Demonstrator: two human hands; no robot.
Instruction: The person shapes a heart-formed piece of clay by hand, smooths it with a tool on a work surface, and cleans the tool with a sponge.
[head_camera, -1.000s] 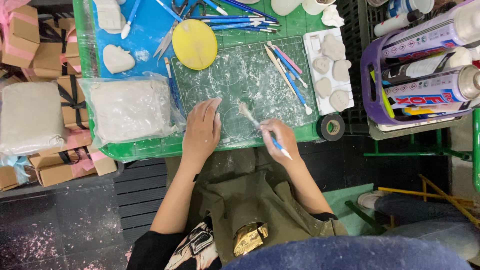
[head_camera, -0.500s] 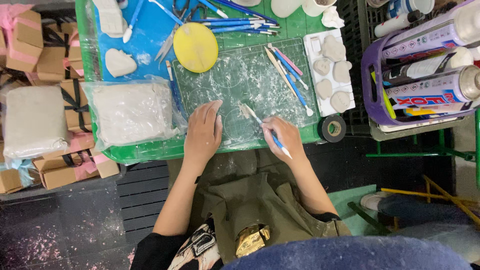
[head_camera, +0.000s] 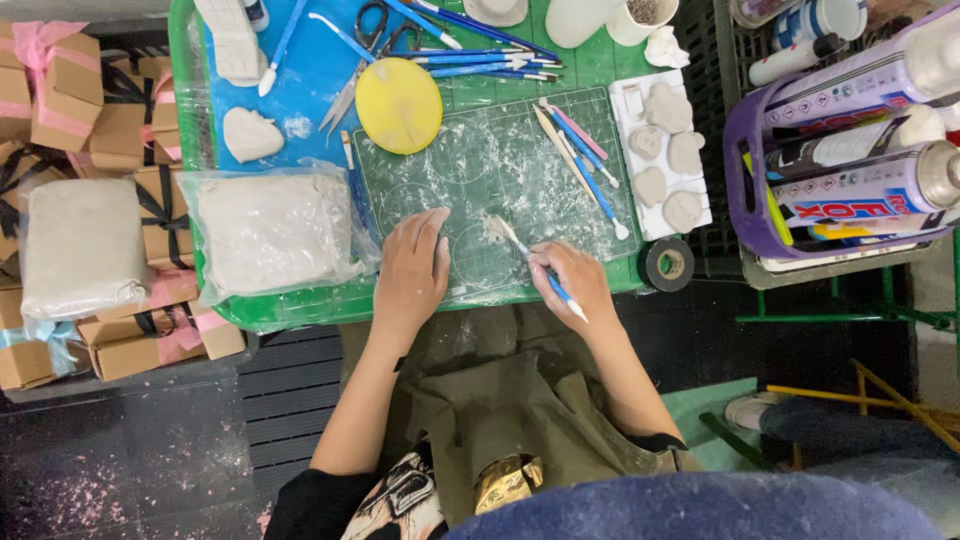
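Right hand (head_camera: 568, 282) gripped a blue-handled modelling tool (head_camera: 530, 262), fingers closed on the shaft, tip on the cutting mat (head_camera: 500, 190) near its front edge, in the clay residue. Left hand (head_camera: 412, 272) lay flat and open, palm down on the mat's front-left part, holding nothing, just left of the tool tip.

On the mat's far-left corner sat a yellow disc (head_camera: 398, 104). Left of the mat: a bagged clay block (head_camera: 272, 232), and beyond it a heart-shaped clay piece (head_camera: 250, 134). Along the mat's right side lay loose sculpting tools (head_camera: 580, 160); past them, a white tray (head_camera: 700, 130) with small clay shapes (head_camera: 668, 108). A tape roll (head_camera: 667, 264) sat off the mat's front-right corner. Scissors (head_camera: 372, 40) lay beyond the mat, spray cans (head_camera: 860, 190) in a purple basket well right of it.

Risks, my read:
- Tool tip was close to the left fingers; a slip toward them could nick a finger.
- Mat was dusted with dry clay, so the bracing palm could slide.
- Right elbow swing could knock the tape roll off the edge.
- Can't tell how sharp the tip was.
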